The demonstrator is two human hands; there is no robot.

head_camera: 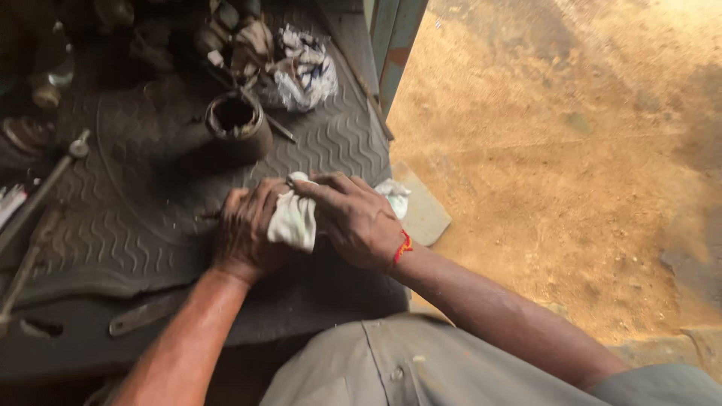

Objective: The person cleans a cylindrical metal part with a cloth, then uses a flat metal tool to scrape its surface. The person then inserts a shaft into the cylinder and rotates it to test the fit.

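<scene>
A white cloth point(293, 219) is held between both hands near the right edge of a dark rubber mat point(316, 143) with a wavy ribbed pattern. The left hand point(244, 233) is clenched around something narrow and dark, of which only a short tip is seen sticking out at the left side of the fist; what the object is cannot be told. The right hand point(353, 218) is closed over the cloth, its fingers pressed across the top of the left fist, so the cloth is wrapped around whatever the left grip holds. A red thread band point(403, 246) is worn on the right wrist. A further bit of white cloth point(394, 197) is seen just behind the right hand, at the mat's right edge.

The work is judged to be in mid-course: a wiping or rubbing action appears to be under way, with the object mostly covered, so how clean it is cannot be judged. The cloth looks largely white where it shows.

Towards the far edge of the mat a round, rusty metal cup point(237, 124) stands upright, well apart from the hands. A crumpled white rag with blue marks point(304, 71) lies beyond it. A long metal rod point(37, 195) lies along the left side. Bare sandy ground point(564, 150) lies to the right.
</scene>
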